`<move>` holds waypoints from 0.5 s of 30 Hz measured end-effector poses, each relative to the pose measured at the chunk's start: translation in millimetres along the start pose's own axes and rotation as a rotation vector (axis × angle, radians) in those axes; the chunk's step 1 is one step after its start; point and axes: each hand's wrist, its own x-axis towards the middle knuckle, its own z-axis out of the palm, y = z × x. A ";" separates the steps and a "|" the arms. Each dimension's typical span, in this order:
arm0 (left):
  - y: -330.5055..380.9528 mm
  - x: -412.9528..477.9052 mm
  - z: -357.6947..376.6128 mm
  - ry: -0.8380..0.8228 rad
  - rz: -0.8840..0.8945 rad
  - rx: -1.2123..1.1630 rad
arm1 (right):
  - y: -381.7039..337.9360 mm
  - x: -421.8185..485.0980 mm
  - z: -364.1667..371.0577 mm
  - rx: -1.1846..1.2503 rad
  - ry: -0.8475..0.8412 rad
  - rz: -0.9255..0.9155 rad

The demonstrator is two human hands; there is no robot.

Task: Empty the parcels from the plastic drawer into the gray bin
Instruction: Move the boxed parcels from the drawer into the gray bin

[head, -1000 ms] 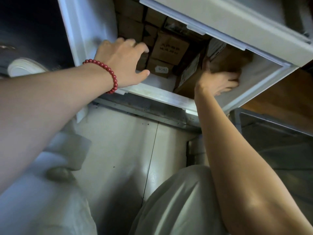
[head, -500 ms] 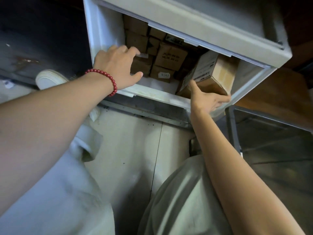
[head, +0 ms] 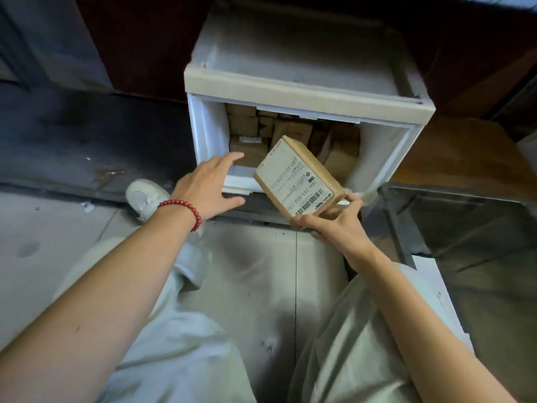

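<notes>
Right hand point(head: 334, 225) grips a parcel point(head: 296, 175) outside the plastic drawer point(head: 203, 126), left hand point(head: 203, 190) spread empty; next, into the gray bin point(head: 436, 193)

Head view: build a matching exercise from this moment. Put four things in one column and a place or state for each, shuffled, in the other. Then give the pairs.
Things:
1. left hand
2. right hand
3. gray bin
4. red bead bracelet

Places or states:
A. grips the labelled parcel
B. stands to the right of the plastic drawer
C. sits on the left wrist
D. open, in front of the drawer's mouth

Pairs: 1-D, 2-A, 3-B, 4-C
</notes>
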 end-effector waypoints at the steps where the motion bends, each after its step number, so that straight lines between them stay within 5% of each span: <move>1: -2.1 -4.7 -2.7 -0.024 0.007 -0.024 | 2.4 -3.6 0.1 -0.012 -0.032 0.000; 8: 13.0 -22.7 -1.0 0.025 0.056 -0.392 | -3.4 -9.0 6.4 0.155 -0.106 0.038; 15: 19.1 -14.0 6.1 0.125 0.033 -0.394 | -2.8 -2.6 10.7 0.243 -0.112 0.058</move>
